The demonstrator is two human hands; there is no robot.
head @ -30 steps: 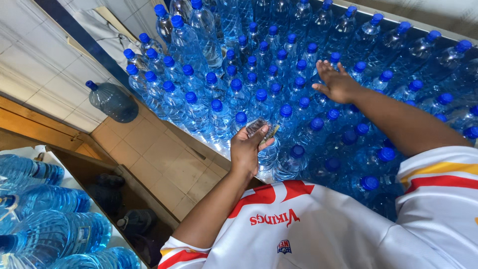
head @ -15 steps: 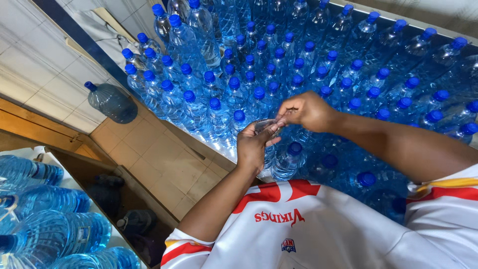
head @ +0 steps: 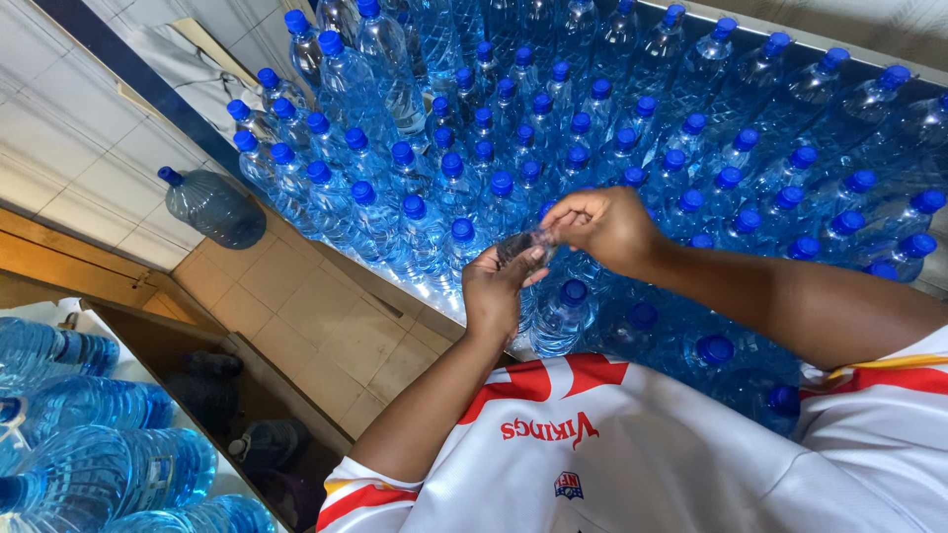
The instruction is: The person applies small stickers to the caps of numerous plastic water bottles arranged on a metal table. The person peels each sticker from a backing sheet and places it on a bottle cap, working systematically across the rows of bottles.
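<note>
Right hand has come back from the far bottles at frame centre, both hands now pinching a clear film held in the left hand.

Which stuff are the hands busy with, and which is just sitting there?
In use:
left hand
right hand
small clear piece held between them
capped bottles right below

Just there:
big jug on the floor
bottles lying sideways
</note>
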